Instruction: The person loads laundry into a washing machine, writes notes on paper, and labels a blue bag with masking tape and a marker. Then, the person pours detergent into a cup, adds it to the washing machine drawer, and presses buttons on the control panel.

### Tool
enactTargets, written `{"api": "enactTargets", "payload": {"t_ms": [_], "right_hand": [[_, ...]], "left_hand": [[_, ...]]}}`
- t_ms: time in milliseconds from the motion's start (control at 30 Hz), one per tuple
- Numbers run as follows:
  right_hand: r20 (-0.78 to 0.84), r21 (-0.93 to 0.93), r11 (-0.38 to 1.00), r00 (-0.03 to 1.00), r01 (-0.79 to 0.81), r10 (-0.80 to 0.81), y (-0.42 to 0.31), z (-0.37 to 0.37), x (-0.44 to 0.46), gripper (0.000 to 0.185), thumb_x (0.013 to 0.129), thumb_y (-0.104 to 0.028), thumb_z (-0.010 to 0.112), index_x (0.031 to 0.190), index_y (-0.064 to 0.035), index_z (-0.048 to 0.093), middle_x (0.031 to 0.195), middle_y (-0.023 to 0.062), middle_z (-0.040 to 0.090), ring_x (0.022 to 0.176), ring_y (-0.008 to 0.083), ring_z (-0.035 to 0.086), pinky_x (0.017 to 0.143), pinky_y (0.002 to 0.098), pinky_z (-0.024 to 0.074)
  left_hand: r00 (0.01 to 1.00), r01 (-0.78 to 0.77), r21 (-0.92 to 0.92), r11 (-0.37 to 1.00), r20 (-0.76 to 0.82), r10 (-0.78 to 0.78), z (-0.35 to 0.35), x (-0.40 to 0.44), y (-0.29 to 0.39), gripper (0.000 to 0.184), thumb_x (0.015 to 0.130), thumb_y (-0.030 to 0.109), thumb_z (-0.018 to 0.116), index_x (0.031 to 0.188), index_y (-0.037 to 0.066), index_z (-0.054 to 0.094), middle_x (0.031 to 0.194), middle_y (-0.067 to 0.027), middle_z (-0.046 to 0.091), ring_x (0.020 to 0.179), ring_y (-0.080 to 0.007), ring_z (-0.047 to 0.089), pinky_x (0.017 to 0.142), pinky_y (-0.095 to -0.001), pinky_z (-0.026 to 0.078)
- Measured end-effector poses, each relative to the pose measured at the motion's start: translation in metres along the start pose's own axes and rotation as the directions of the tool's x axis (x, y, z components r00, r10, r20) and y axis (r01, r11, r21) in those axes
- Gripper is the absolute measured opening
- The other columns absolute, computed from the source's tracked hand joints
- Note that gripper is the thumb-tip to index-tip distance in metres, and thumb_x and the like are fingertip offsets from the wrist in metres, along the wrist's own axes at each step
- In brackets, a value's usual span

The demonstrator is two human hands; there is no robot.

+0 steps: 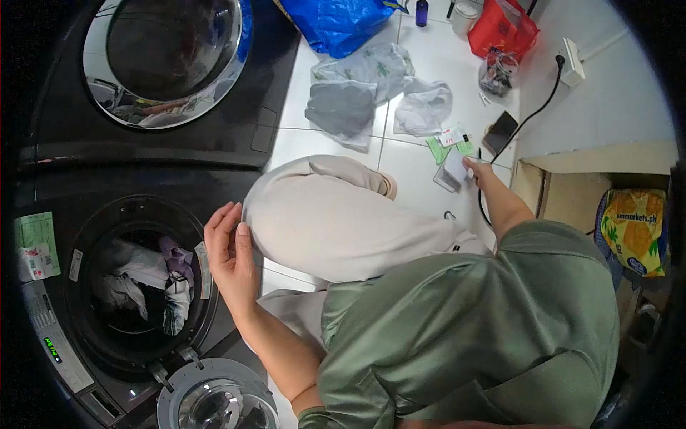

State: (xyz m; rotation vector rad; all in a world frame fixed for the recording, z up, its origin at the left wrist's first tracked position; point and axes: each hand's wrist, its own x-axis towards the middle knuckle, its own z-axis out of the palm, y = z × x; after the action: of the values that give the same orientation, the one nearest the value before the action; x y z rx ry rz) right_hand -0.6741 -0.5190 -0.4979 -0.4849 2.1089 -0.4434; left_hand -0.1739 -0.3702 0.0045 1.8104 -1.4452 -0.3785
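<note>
My left hand (232,254) is raised beside my bent knee, fingers apart and slightly curled, holding nothing. Just left of it is the open drum (118,314) of a dark front-loading machine, with white, grey and purple clothes (146,272) inside. My right hand (483,174) reaches down to the floor at the right, its fingers closed at the edge of a small white pad (452,171). Green and white paper slips (450,139) lie against the pad, and a black phone (500,133) is just beyond that hand.
The machine's round door (225,404) hangs open at bottom left; another closed door (171,53) is above. Plastic bags (343,107), a blue bag (343,21) and a red bag (502,30) lie on the tiles. A black cable (541,107) runs from the wall socket (572,64).
</note>
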Motion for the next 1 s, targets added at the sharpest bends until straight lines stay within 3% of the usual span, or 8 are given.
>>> {"api": "enactTargets", "payload": {"t_ms": [67, 200, 400, 533, 633, 800, 900, 1000], "right_hand": [[-0.092, -0.385, 0.921, 0.99, 0.06, -0.103, -0.018, -0.012, -0.03, 0.052, 0.08, -0.039, 0.076, 0.113, -0.0003, 0.065, 0.099, 0.0177, 0.069, 0.093, 0.0312, 0.068, 0.078, 0.0436, 0.0525], [-0.147, -0.468, 0.871, 0.958, 0.152, -0.245, -0.047, -0.003, -0.077, 0.043, 0.086, -0.032, 0.066, 0.124, -0.011, 0.062, 0.125, 0.0197, 0.058, 0.112, 0.0378, 0.062, 0.091, 0.0461, 0.0516], [0.017, -0.745, 0.627, 0.945, 0.23, -0.327, -0.035, 0.021, -0.059, 0.037, 0.075, -0.021, 0.073, 0.106, -0.0028, 0.066, 0.104, 0.0212, 0.068, 0.099, 0.0357, 0.067, 0.084, 0.0436, 0.0544], [0.253, -0.442, 0.783, 0.899, 0.437, -0.358, -0.036, 0.01, -0.054, 0.032, 0.067, -0.013, 0.075, 0.095, -0.0012, 0.064, 0.089, 0.0137, 0.067, 0.079, 0.0249, 0.066, 0.073, 0.0353, 0.0528], [0.339, -0.145, 0.807, 0.795, 0.573, -0.503, -0.072, 0.006, -0.076, 0.038, 0.064, -0.017, 0.074, 0.098, -0.0026, 0.065, 0.088, 0.0137, 0.069, 0.084, 0.0265, 0.067, 0.075, 0.0359, 0.0528], [0.613, 0.137, 0.364, 0.21, 0.921, -0.761, -0.25, -0.056, -0.298, 0.032, 0.073, -0.013, 0.071, 0.102, -0.0012, 0.066, 0.081, 0.0042, 0.061, 0.077, 0.0135, 0.056, 0.071, 0.0295, 0.0476], [0.811, 0.344, 0.418, -0.042, 0.84, -0.583, -0.319, -0.105, -0.427, 0.035, 0.075, -0.014, 0.076, 0.107, -0.0026, 0.067, 0.086, 0.0025, 0.065, 0.081, 0.0099, 0.057, 0.076, 0.0243, 0.0456], [0.814, 0.426, 0.158, -0.3, 0.891, -0.498, -0.345, -0.117, -0.504, 0.036, 0.076, -0.015, 0.079, 0.107, 0.0007, 0.068, 0.087, 0.0038, 0.067, 0.081, 0.0114, 0.06, 0.075, 0.0239, 0.0463]], "left_hand": [[1.0, -0.007, 0.04, 0.999, 0.002, 0.007, -0.003, -0.011, -0.005, 0.024, 0.096, 0.011, 0.059, 0.116, 0.0, 0.066, 0.125, -0.0137, 0.055, 0.115, -0.0226, 0.054, 0.094, -0.031, 0.044], [0.998, 0.053, 0.028, 0.998, -0.042, -0.051, -0.017, -0.027, -0.026, 0.022, 0.097, 0.01, 0.057, 0.114, -0.001, 0.067, 0.125, -0.014, 0.054, 0.112, -0.0223, 0.056, 0.095, -0.0321, 0.047], [0.978, 0.132, -0.041, 0.99, -0.156, -0.137, -0.02, -0.023, -0.034, 0.021, 0.098, 0.009, 0.055, 0.112, -0.002, 0.067, 0.124, -0.014, 0.054, 0.112, -0.0216, 0.057, 0.096, -0.0321, 0.049], [0.986, 0.071, 0.09, 0.993, -0.155, -0.057, -0.015, -0.011, -0.022, 0.019, 0.096, 0.009, 0.058, 0.11, 0.0, 0.069, 0.123, -0.0125, 0.056, 0.112, -0.021, 0.055, 0.093, -0.0307, 0.046], [0.985, -0.026, 0.163, 0.986, -0.165, 0.053, -0.012, -0.002, -0.001, 0.018, 0.094, 0.007, 0.06, 0.108, 0.001, 0.07, 0.12, -0.0117, 0.06, 0.111, -0.0218, 0.055, 0.093, -0.0301, 0.043], [0.982, -0.147, -0.32, 0.936, -0.164, 0.098, 0.015, 0.015, 0.034, 0.028, 0.092, 0.004, 0.059, 0.119, -0.002, 0.063, 0.121, -0.013, 0.06, 0.113, -0.0215, 0.056, 0.099, -0.032, 0.043], [0.98, -0.17, -0.45, 0.876, 0.019, 0.2, 0.036, 0.022, 0.054, 0.053, 0.094, 0.026, 0.061, 0.138, 0.001, 0.047, 0.14, -0.016, 0.051, 0.131, -0.0258, 0.047, 0.109, -0.0369, 0.034], [0.949, 0.001, -0.683, 0.73, 0.23, 0.214, 0.04, 0.005, 0.075, 0.066, 0.092, 0.034, 0.066, 0.141, -0.002, 0.041, 0.139, -0.0161, 0.05, 0.129, -0.0247, 0.048, 0.109, -0.0354, 0.034]]}}
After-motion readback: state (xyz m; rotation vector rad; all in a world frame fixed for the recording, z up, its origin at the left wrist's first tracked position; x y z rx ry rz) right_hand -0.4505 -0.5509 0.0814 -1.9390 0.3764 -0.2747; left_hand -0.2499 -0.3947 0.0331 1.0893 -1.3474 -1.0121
